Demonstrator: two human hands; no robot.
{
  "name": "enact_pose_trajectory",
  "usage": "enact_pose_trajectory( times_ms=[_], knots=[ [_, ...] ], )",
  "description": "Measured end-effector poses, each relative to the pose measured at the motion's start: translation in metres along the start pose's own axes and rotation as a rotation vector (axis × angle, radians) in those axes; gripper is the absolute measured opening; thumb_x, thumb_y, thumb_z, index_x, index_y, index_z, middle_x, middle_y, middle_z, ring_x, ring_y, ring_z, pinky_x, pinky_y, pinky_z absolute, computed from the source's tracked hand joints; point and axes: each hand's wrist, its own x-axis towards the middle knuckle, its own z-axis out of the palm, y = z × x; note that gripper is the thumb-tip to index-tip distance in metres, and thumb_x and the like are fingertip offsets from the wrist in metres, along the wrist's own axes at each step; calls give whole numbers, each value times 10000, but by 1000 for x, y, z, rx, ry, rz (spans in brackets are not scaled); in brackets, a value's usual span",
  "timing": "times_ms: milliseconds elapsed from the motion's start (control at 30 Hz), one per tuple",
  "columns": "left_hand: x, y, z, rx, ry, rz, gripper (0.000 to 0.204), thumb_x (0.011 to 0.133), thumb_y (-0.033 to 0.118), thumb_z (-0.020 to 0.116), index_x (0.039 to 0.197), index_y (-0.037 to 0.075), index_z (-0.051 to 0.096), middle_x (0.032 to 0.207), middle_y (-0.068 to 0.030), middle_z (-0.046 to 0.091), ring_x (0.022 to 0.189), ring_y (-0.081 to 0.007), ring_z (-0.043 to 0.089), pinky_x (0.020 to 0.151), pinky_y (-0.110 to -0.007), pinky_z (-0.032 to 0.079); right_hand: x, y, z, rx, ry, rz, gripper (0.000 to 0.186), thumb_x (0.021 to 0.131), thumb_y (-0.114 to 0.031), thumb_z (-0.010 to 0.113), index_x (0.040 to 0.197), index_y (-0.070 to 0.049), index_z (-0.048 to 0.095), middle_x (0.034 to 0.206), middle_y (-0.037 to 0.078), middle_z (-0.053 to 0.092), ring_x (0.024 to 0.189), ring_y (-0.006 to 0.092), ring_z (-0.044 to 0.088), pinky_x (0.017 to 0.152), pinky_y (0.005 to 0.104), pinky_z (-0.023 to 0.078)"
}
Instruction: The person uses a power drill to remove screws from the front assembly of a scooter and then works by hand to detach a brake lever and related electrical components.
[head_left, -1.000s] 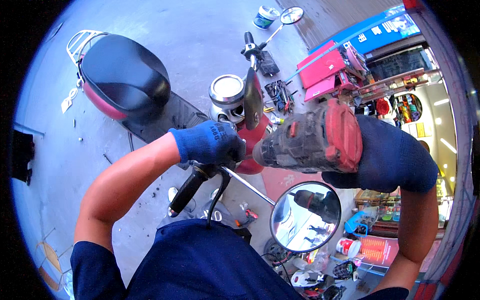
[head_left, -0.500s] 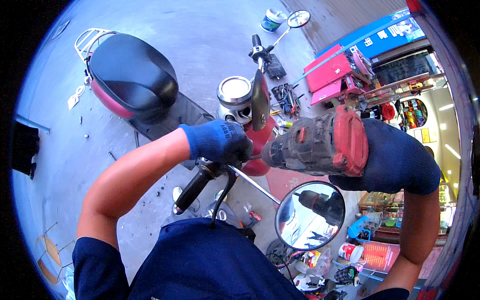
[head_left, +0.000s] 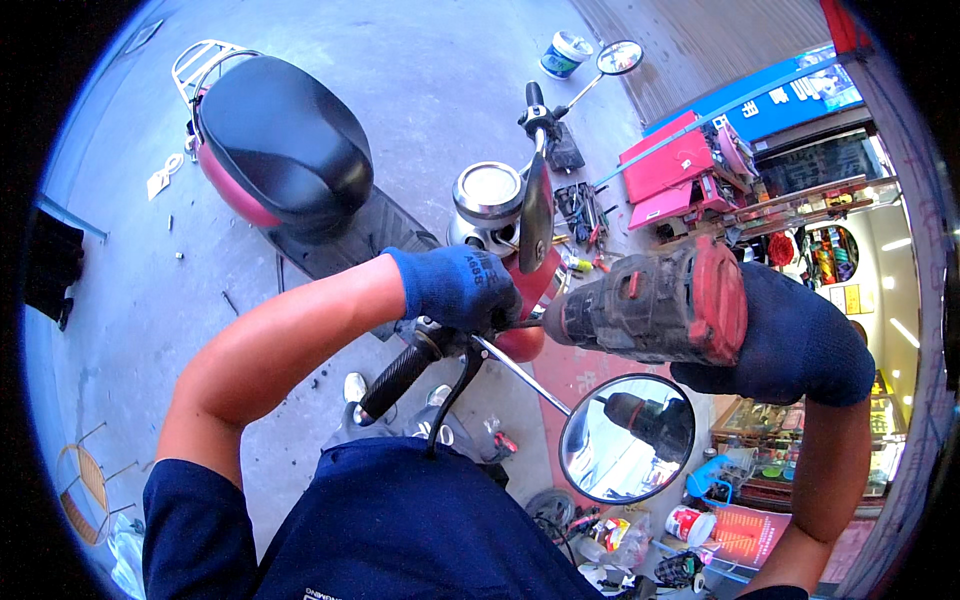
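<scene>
My right hand (head_left: 800,335), in a dark blue glove, grips a black and red cordless drill (head_left: 640,305) from behind. Its chuck points left, and a thin bit (head_left: 525,323) runs from it toward my left hand (head_left: 465,288). That hand, in a blue glove, is closed beside the scooter's handlebar; its fingers curl around something hidden from view. Just below it are the black rubber grip (head_left: 400,380) and the brake lever (head_left: 455,400). The round headlight-like chrome housing (head_left: 487,188) and a dark curved panel (head_left: 535,212) of the scooter stand beyond my left hand.
A round mirror (head_left: 627,438) stands close below the drill, the other mirror (head_left: 620,57) at the far side. The black seat (head_left: 285,140) lies to the left. Tools (head_left: 585,215) and an open red toolbox (head_left: 670,170) sit beyond. Several items clutter the lower right floor.
The view has shifted slightly, so the scooter appears a little lower and farther right. Both hands keep their places at the handlebar, and the drill still points at my left hand.
</scene>
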Motion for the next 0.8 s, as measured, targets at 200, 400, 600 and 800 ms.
enact_pose_trajectory(
  times_ms=[200,400,600,800],
  knots=[
    [7,-4,3,-10,-8,38,226,739,261,687,906,108,686,779,-136,660,740,-311,638,668,-399,492,-5,11,4,-193,14,-113,513,707,-261,766,1121,-35,566,1032,160,620,924,322,602,832,379,480],
    [2,-13,4,24,10,29,254,745,297,694,910,104,681,785,-134,662,734,-309,636,668,-396,492,1,-3,-3,-165,10,-91,519,710,-290,760,1119,-37,564,1023,165,619,916,329,602,815,383,480],
    [26,7,8,7,-50,119,258,758,319,689,888,96,681,775,-140,658,724,-305,636,658,-390,491,-23,-45,3,-218,83,204,534,669,-290,796,1094,-49,581,1019,165,618,922,334,602,842,380,473],
    [-3,-5,-4,21,-25,14,191,713,173,650,889,110,689,774,-129,659,723,-298,640,675,-391,497,0,-18,6,-108,189,-10,565,641,-308,815,1087,-48,586,1020,163,617,928,333,601,859,379,469]
  ],
)
